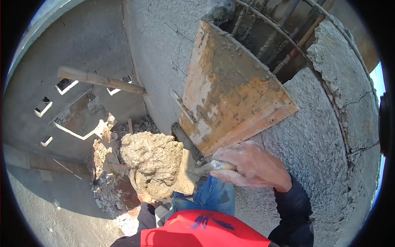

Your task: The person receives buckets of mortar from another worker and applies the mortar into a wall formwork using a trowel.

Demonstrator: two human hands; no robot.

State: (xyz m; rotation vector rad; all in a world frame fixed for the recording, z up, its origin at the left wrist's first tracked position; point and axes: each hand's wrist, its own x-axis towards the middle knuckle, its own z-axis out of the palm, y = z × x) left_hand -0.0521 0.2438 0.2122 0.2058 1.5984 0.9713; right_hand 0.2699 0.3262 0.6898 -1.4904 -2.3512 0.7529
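Observation:
A trowel (187, 173) has its handle in my right hand (251, 164), whose fingers are wrapped round it. Wet mortar (152, 156) is heaped high on the blade. Just below the heap sits a round pan (133, 180) with more mortar in it. My left hand (145, 198) is at the pan's lower rim, mostly hidden beneath it, its fingers pressed to the edge. Above my right hand a mortar-stained wooden board (242, 94) leans against the rough wall.
Metal bars (288, 41) cross an opening behind the board. Cracked concrete (337, 61) lies at the right. A pole (101, 80) juts out at the left, over rubble (111, 197) far below. A short wooden strip (183, 107) is beside the board.

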